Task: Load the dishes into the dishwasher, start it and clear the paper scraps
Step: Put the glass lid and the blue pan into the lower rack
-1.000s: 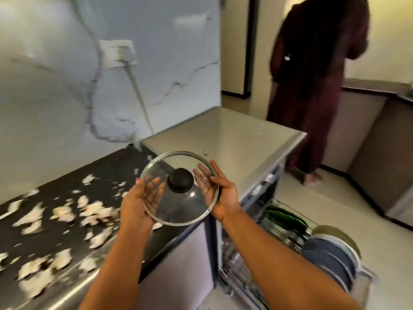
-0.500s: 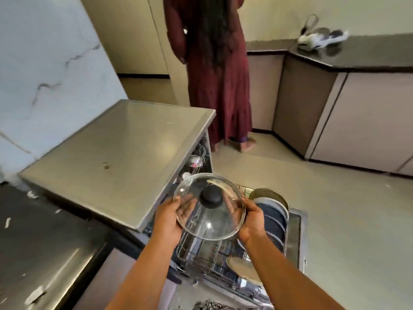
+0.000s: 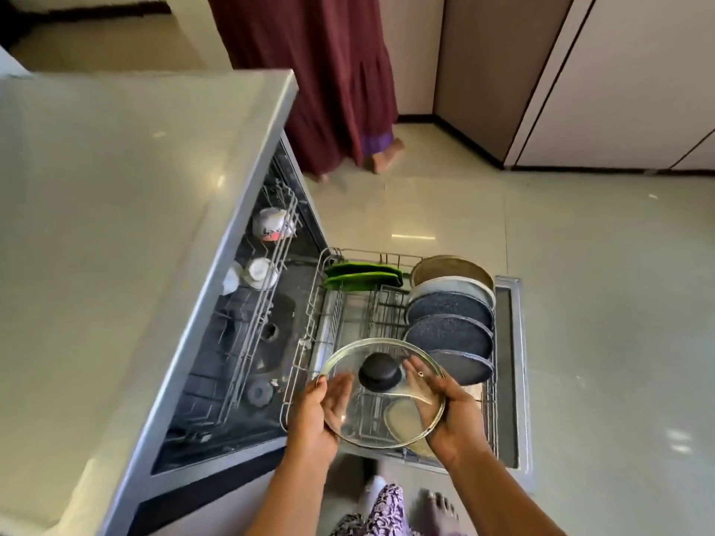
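I am in the loading step, with the paper scraps and the start of the machine left for later. Both my hands are clamped on the round clear glass lid with the black knob. My left hand grips the rim on its side and my right hand grips the opposite rim, with the fingers of both spread under the glass where I can see them through it. The hands are apart, with the whole lid between them. The glass lid hangs tilted, knob towards me, over the near end of the pulled-out lower wire rack, and I judge that it is not yet touching the wires.

The right side of the rack is already taken by a row of dark grey speckled plates standing on edge. Two flat green pieces stand along the far end. The middle and near left of the rack look free, so that is where I judge the lid belongs. White cups sit in the upper rack, further inside under the pale grey bench.

Next I have to turn the lid onto its edge and lower it between two rows of tines. The knob should face a gap, so that it neither knocks the nearest plate nor props the lid off the wires. Glass is slippery and brittle, so I should keep both hands on the rim until the tines carry it, and only then let go.

A person in a long maroon dress stands on the floor beyond the open machine, well apart from the rack.
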